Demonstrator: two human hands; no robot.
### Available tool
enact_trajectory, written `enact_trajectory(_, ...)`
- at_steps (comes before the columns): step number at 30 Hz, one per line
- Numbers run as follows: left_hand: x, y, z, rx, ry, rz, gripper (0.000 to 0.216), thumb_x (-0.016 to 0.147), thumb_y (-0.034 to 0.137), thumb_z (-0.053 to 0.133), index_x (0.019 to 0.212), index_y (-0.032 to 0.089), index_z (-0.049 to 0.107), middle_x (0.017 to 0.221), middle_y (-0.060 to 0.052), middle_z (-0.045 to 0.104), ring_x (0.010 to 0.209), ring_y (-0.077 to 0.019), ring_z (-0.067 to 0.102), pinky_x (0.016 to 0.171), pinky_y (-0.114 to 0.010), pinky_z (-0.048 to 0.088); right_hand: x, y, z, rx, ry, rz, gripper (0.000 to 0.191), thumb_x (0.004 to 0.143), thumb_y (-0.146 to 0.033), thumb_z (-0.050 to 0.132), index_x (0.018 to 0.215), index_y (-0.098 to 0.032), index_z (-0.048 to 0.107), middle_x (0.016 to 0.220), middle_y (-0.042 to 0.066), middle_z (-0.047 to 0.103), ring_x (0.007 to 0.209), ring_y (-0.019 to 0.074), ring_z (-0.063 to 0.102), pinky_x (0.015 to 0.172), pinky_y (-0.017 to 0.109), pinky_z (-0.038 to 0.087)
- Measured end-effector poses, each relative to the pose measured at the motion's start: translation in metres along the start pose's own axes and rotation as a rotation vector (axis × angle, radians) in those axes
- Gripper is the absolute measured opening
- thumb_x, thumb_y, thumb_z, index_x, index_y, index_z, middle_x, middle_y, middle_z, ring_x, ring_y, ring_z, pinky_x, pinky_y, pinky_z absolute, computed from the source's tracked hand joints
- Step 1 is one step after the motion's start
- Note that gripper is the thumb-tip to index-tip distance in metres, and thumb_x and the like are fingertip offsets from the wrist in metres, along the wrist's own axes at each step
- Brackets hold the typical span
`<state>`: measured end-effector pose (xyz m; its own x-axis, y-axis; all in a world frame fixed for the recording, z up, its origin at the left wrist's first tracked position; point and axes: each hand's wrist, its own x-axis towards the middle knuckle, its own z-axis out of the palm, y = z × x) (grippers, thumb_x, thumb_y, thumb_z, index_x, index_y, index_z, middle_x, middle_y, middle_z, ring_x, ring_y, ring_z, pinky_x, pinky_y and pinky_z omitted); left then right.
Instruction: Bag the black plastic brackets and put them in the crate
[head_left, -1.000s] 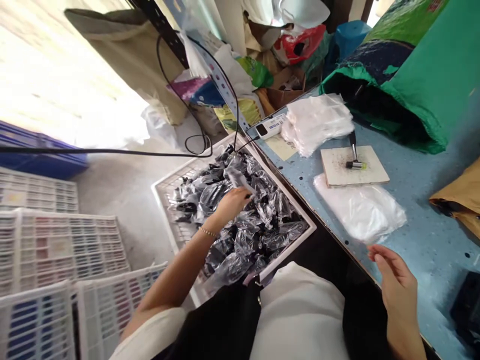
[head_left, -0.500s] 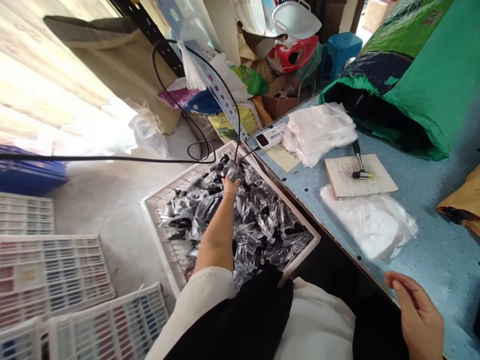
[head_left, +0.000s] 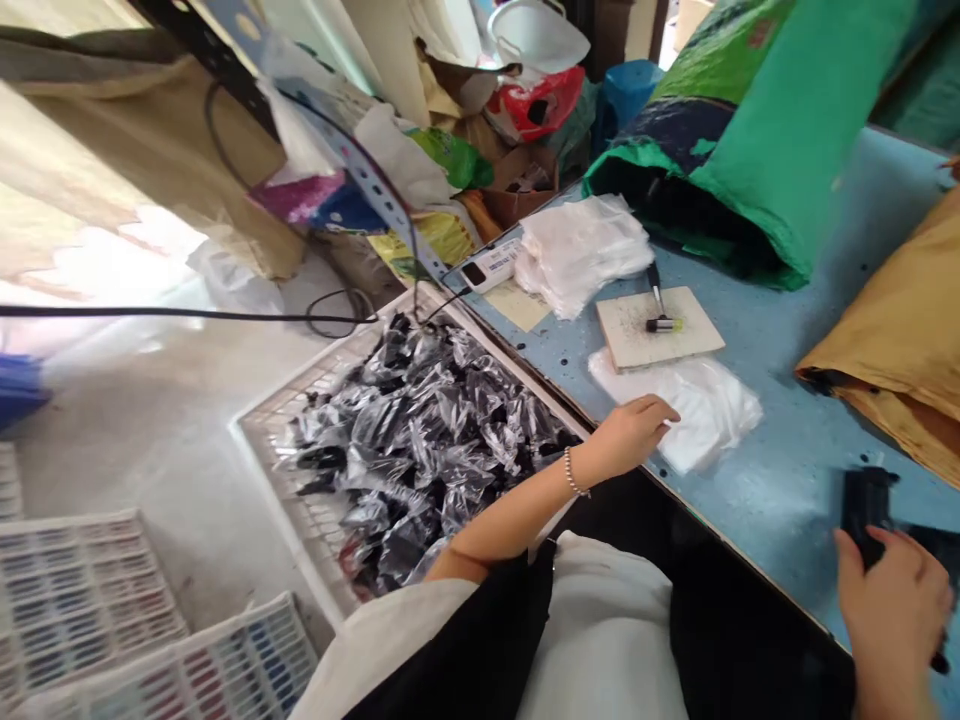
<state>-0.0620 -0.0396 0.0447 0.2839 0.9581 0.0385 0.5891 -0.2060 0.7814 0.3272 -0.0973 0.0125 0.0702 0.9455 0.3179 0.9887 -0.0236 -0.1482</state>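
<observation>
My left hand (head_left: pixel 636 436), a beaded bracelet at its wrist, has its fingers pinched at the near edge of a stack of clear plastic bags (head_left: pixel 701 415) on the blue table. At the right, my right hand (head_left: pixel 892 595) curls round a black plastic part (head_left: pixel 866 510), somewhat blurred. Another dark piece (head_left: pixel 934 545) lies beside that hand, partly hidden by it. Many black items wrapped in clear plastic (head_left: pixel 442 430) fill a white crate (head_left: pixel 281 535) to the left of the table.
On the table (head_left: pixel 795 330) a small hammer (head_left: pixel 664 324) rests on a pale board (head_left: pixel 694 345). Behind are more plastic bags (head_left: pixel 585 250), a green sack (head_left: pixel 787 190) and a yellow-brown sack (head_left: pixel 900 330). A black cable (head_left: pixel 187 312) crosses above the floor at left.
My left hand has left the crate and moved right to the plastic bags. The right hand, empty before, is now on the black part. The view has swung to the right.
</observation>
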Motion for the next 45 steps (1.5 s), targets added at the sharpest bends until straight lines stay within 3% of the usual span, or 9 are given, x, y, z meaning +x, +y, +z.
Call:
enact_trajectory(5, 0.047, 0.019, 0.04, 0.405, -0.043, 0.026, 0.009, 0.095, 0.015, 0.061, 0.097, 0.014, 0.07, 0.11, -0.021, 0.068, 0.108, -0.0346, 0.067, 0.095, -0.048, 0.056, 0.009, -0.013, -0.016, 0.0, -0.161, -0.12, 0.055, 0.101, -0.058, 0.039, 0.122, -0.014, 0.064, 0.111, 0.021, 0.069, 0.105, 0.0379, 0.063, 0.091, 0.054, 0.05)
enact_trajectory(12, 0.041, -0.002, 0.037, 0.308, 0.037, 0.052, 0.02, 0.1, 0.018, 0.05, 0.095, 0.016, 0.069, 0.098, -0.011, 0.069, 0.095, -0.0244, 0.068, 0.087, -0.036, 0.055, 0.002, -0.019, -0.043, -0.034, -0.156, 0.118, 0.044, 0.105, -0.044, 0.04, 0.129, -0.014, 0.061, 0.117, 0.019, 0.07, 0.096, 0.0315, 0.069, 0.082, 0.045, 0.056)
enact_trajectory(18, 0.04, 0.005, 0.041, 0.205, 0.092, 0.072, 0.015, 0.097, 0.016, 0.053, 0.108, 0.018, 0.063, 0.102, -0.009, 0.071, 0.097, -0.0237, 0.068, 0.087, -0.036, 0.055, 0.056, 0.001, -0.048, -0.112, -0.317, -0.447, 0.059, 0.095, 0.0, 0.033, 0.146, -0.023, 0.052, 0.16, 0.013, 0.046, 0.149, 0.034, 0.041, 0.113, 0.056, 0.042)
enact_trajectory(23, 0.038, 0.023, 0.061, 0.472, 0.002, 0.265, 0.026, 0.088, 0.034, 0.075, 0.102, 0.015, 0.063, 0.111, -0.016, 0.065, 0.103, -0.0317, 0.062, 0.088, -0.044, 0.056, 0.074, 0.014, -0.03, -0.162, -0.497, -0.566, 0.037, 0.096, -0.014, 0.051, 0.132, -0.013, 0.061, 0.141, 0.021, 0.062, 0.128, 0.0357, 0.059, 0.102, 0.05, 0.05)
enact_trajectory(28, 0.043, 0.043, 0.082, 0.531, 0.009, 0.249, 0.031, 0.092, 0.036, 0.071, 0.109, 0.011, 0.064, 0.122, -0.02, 0.06, 0.108, -0.0319, 0.062, 0.092, -0.043, 0.055, 0.051, 0.018, -0.034, -0.129, -0.53, -0.423, 0.039, 0.093, -0.039, 0.063, 0.123, -0.014, 0.066, 0.112, 0.018, 0.071, 0.106, 0.0352, 0.067, 0.085, 0.043, 0.056)
enact_trajectory(33, 0.063, 0.04, 0.086, 0.354, -0.112, 0.053, 0.018, 0.097, 0.011, 0.052, 0.096, 0.01, 0.07, 0.11, -0.018, 0.068, 0.102, -0.029, 0.067, 0.086, -0.04, 0.056, 0.033, 0.008, -0.038, 0.389, -0.549, 0.082, 0.043, 0.08, -0.054, 0.07, 0.108, -0.021, 0.071, 0.102, 0.011, 0.075, 0.089, 0.0298, 0.07, 0.078, 0.042, 0.056)
enact_trajectory(36, 0.071, 0.026, 0.074, 0.025, -0.135, -0.017, 0.016, 0.094, 0.013, 0.057, 0.088, 0.014, 0.071, 0.097, -0.009, 0.072, 0.091, -0.0208, 0.069, 0.084, -0.033, 0.055, 0.026, -0.022, -0.032, 1.017, -0.542, 0.407, 0.05, 0.073, -0.061, 0.075, 0.106, -0.023, 0.071, 0.097, 0.007, 0.076, 0.083, 0.0261, 0.07, 0.073, 0.04, 0.057)
enact_trajectory(39, 0.073, 0.016, 0.066, -0.322, -0.1, -0.129, 0.011, 0.083, 0.023, 0.074, 0.077, 0.016, 0.067, 0.081, -0.002, 0.068, 0.073, -0.0147, 0.063, 0.068, -0.027, 0.051, 0.029, -0.071, -0.018, 1.51, -0.559, 0.498, 0.05, 0.07, -0.064, 0.076, 0.101, -0.025, 0.073, 0.1, 0.006, 0.077, 0.098, 0.0287, 0.07, 0.083, 0.042, 0.057)
enact_trajectory(45, 0.069, 0.01, 0.061, -0.448, -0.028, 0.002, 0.018, 0.081, 0.025, 0.072, 0.067, 0.016, 0.065, 0.082, -0.003, 0.062, 0.079, -0.0143, 0.061, 0.076, -0.028, 0.051, 0.064, -0.144, 0.019, 1.692, -0.437, 0.545, 0.04, 0.065, -0.051, 0.085, 0.088, -0.022, 0.072, 0.082, 0.0, 0.073, 0.08, 0.0199, 0.067, 0.075, 0.034, 0.053)
